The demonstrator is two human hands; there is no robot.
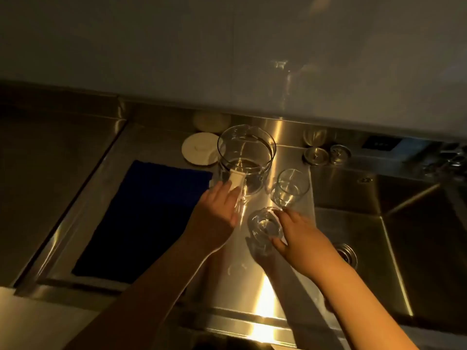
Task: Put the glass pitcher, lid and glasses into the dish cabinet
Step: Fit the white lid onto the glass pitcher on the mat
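Observation:
A clear glass pitcher [246,157] with a white handle stands upright on the steel counter [265,281]. My left hand [214,210] reaches its handle and its fingers close around the white grip. A round white lid [198,151] lies flat just left of and behind the pitcher. Two clear glasses stand to the right. My right hand [300,236] grips the nearer glass [265,227] with thumb and fingers curled round its side. The farther glass [290,186] stands free beside the sink edge.
A dark blue mat [141,218] lies on the counter to the left. A deep steel sink [404,236] with a drain opens on the right. Two small metal strainer caps [327,155] sit behind the glasses. A pale wall rises behind.

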